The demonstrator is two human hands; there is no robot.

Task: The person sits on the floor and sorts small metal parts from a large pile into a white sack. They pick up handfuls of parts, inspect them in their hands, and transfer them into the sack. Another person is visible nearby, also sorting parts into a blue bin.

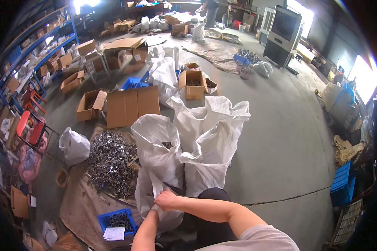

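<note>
My right hand (166,200) closed on gathered neck of white sack (153,196), low centre, just before my knees. My left hand (156,208) directly beneath right, mostly hidden; grip state cannot tell, touching same sack. Sack stands upright against taller white sacks (205,142). Pile of metal parts (111,161) just left; blue tray (118,221) near left forearm.

Both hands, right hand (166,200) and left hand (156,208), meet on the neck of a woven sack (153,196) directly before the person. Three further sacks (205,138) stand just behind it, touching one another. A heap of metal parts (111,161) lies left of the sacks on a ground sheet (81,205), with a parts-filled crate (117,221) nearer the person and flattened cardboard (132,105) behind.
</note>
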